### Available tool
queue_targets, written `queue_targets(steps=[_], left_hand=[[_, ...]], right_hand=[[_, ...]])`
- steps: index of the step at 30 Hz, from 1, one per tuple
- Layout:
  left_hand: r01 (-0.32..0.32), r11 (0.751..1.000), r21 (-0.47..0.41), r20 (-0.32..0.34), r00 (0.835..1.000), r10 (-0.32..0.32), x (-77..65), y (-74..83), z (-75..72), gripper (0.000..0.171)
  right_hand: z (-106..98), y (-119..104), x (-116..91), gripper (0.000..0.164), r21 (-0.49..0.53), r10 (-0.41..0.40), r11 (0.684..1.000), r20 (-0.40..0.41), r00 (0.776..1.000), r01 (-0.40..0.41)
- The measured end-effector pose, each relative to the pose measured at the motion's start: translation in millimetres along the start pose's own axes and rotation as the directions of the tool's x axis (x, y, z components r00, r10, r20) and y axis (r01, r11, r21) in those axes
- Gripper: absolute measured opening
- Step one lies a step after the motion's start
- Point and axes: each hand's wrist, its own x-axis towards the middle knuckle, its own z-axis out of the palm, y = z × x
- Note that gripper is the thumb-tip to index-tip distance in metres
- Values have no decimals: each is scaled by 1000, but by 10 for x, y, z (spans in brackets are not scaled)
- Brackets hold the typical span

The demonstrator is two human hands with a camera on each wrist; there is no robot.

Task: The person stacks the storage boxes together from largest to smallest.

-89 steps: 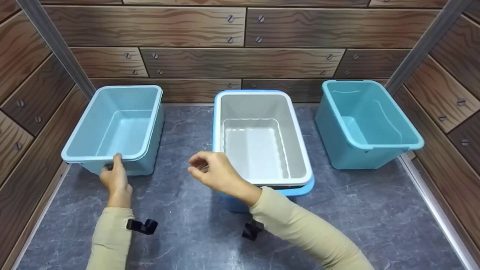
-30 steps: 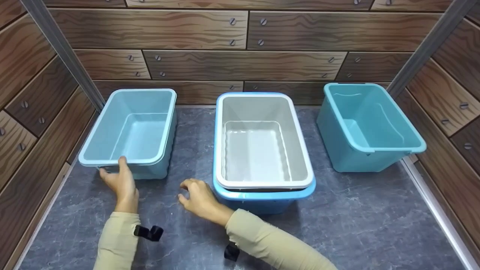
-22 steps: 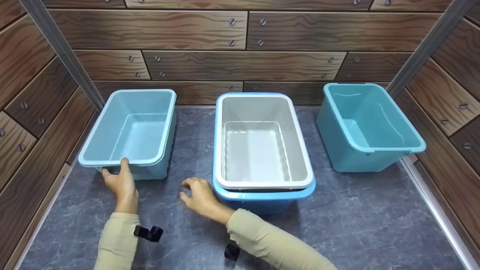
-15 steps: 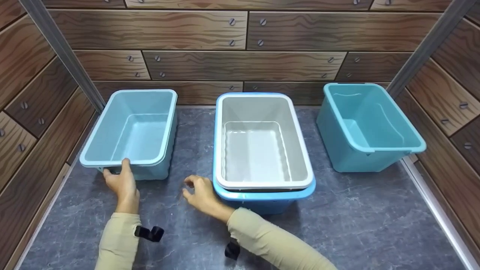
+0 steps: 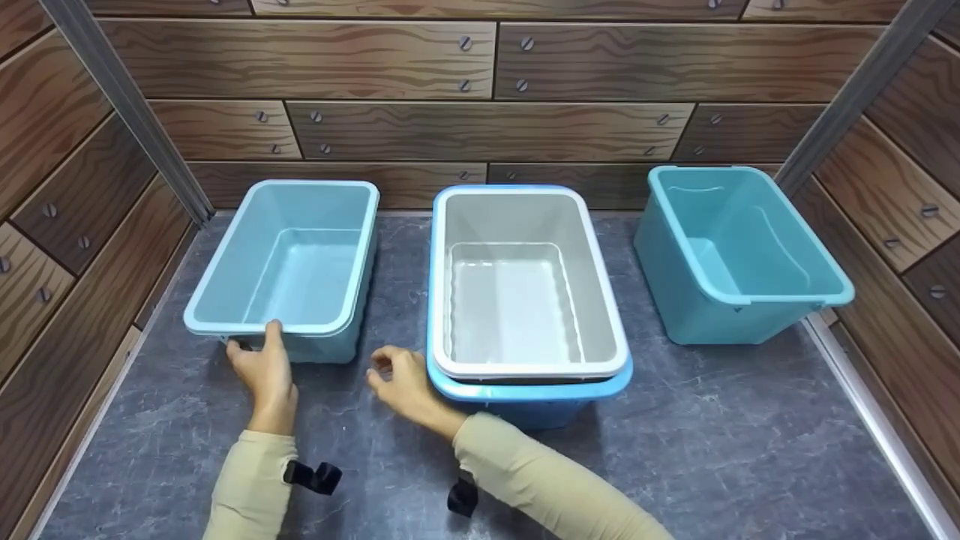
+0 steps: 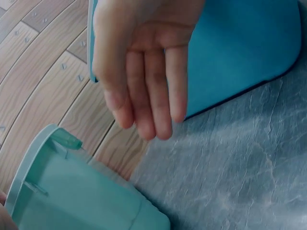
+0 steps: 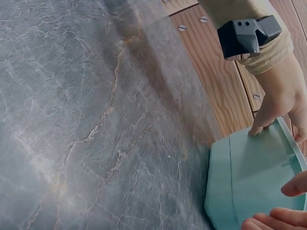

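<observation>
Wood-plank-patterned walls (image 5: 375, 60) enclose a dark marbled tabletop (image 5: 712, 450), with a grey metal post (image 5: 124, 105) at the far left and another at the far right. At the left of the tabletop stands a pale blue bin (image 5: 309, 270), upright. The left hand (image 5: 266, 371) pinches its near rim, thumb over the top edge and the other fingers below. Between this bin and the middle containers is the right hand (image 5: 409, 386), its fingers relaxed and slightly bent; it lies just beside the near left corner of a blue tub (image 5: 525, 411), and whether they touch I cannot tell. A grey tub (image 5: 517, 300) with a white rim sits inside the blue one. Well apart on the right is a teal bin (image 5: 742, 247). Beige sleeves (image 5: 555, 476) carry black mounts (image 5: 463, 495) near both wrists.
</observation>
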Motion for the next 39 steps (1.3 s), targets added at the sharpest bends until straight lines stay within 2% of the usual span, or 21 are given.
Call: queue_targets(steps=[6,14,17,23,31,35,39], left_hand=[[5,996,-86,-65,998,-11,50,-48,-24,74],[-20,993,-115,-137,991,4,276,-98,-150,67],[-27,987,-159,-157,988,1,370,-81,-194,62],[-94,952,-292,-149,988,52,536,-22,-288,55],[-149,966,-211,-56,988,140,655,-55,-397,46],[-177,961,-214,-76,983,164,675,-95,-413,28],[-161,957,-243,-90,986,143,684,-94,-414,19]], right_hand=[[11,0,-1,20,21,32,999,15,999,-32],[24,29,-7,19,45,40,998,7,999,-41],[26,30,-7,19,62,47,997,14,999,-47],[20,33,6,19,82,67,994,20,998,-68],[4,45,21,19,79,58,995,14,998,-59],[9,42,19,19,86,76,993,27,997,-78],[16,45,30,19,96,79,992,22,997,-81]])
